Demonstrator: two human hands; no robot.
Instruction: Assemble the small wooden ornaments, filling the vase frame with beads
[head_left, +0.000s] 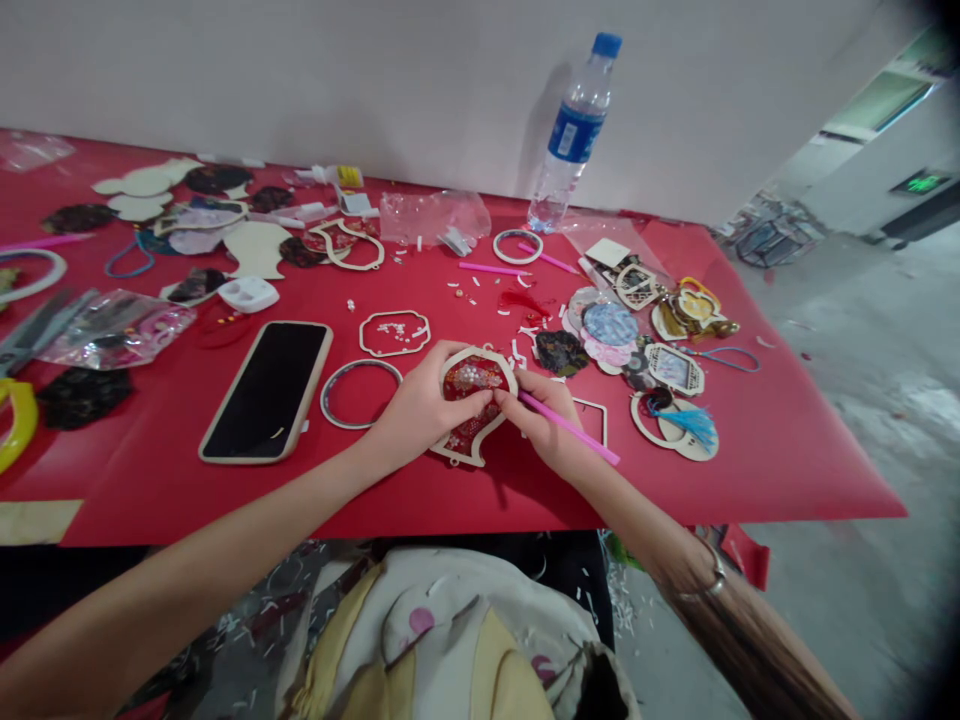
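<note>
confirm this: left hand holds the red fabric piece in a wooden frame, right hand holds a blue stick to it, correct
Not quite. The head view shows the stick is pink, not blue. The rest holds: the left hand holds the red fabric piece in its wooden frame and the right hand holds the stick to it.

A phone (266, 390) lies left of centre on the red cover (750, 470); a water bottle (574, 135) stands top centre.

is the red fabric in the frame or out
In: the fabric fills the frame held by the left hand; the stick in the right hand meets its edge.
</note>
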